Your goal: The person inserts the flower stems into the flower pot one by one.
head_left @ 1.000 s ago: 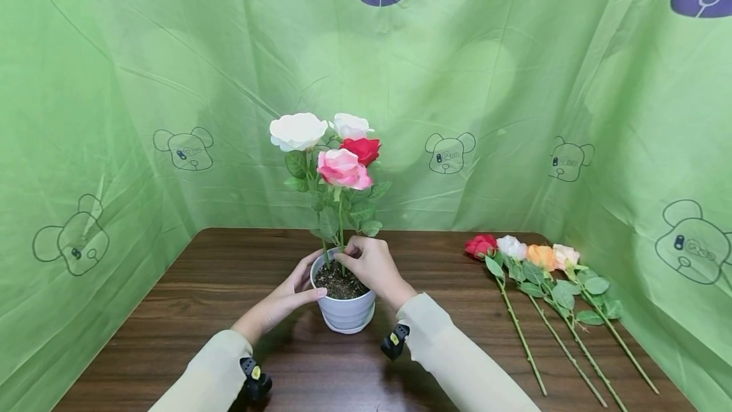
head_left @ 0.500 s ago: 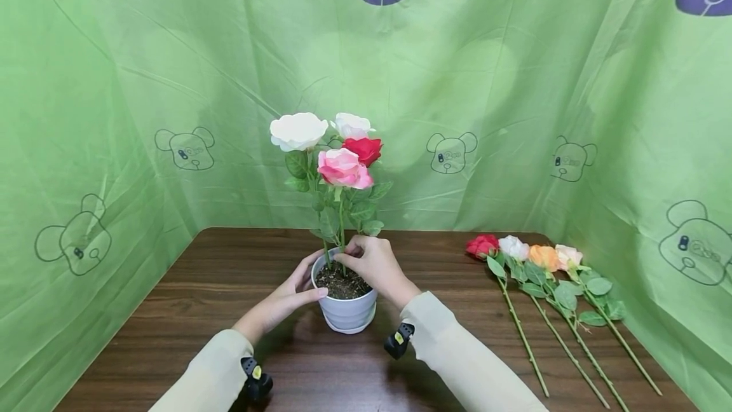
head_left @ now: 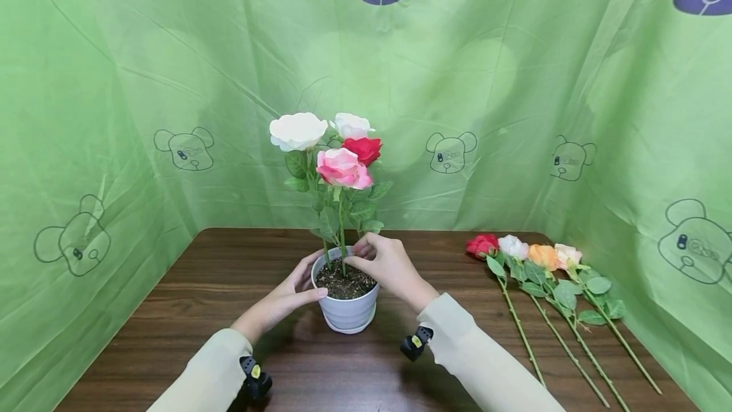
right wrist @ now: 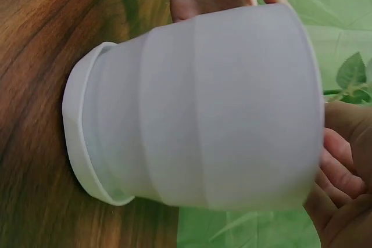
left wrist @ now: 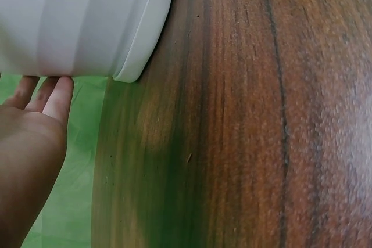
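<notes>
In the head view, a white flower pot [head_left: 350,315] of dark soil [head_left: 343,283] stands upright on its saucer. Roses rise from it: a wide white rose [head_left: 298,131], a smaller white rose [head_left: 351,126], a red rose [head_left: 363,151] and a pink rose [head_left: 343,168]. My left hand [head_left: 284,298] grips the pot's left side, thumb at the front rim; the left wrist view has its fingers [left wrist: 58,100] against the wall. Over the right rim, my right hand [head_left: 391,266] has loosely bent fingers beside the pink rose's stem, which shows in front of the thumb tip. Whether they touch is unclear.
Several cut roses lie on the right of the brown wooden table [head_left: 217,291]: a red rose [head_left: 482,245], a white rose [head_left: 513,247], an orange rose [head_left: 543,257] and a peach rose [head_left: 567,255]. A green printed cloth [head_left: 240,68] surrounds the table's back and sides.
My right hand has loosened from the pink rose's stem and shifted slightly right. The left hand, the pot and its roses hold nearly still.
</notes>
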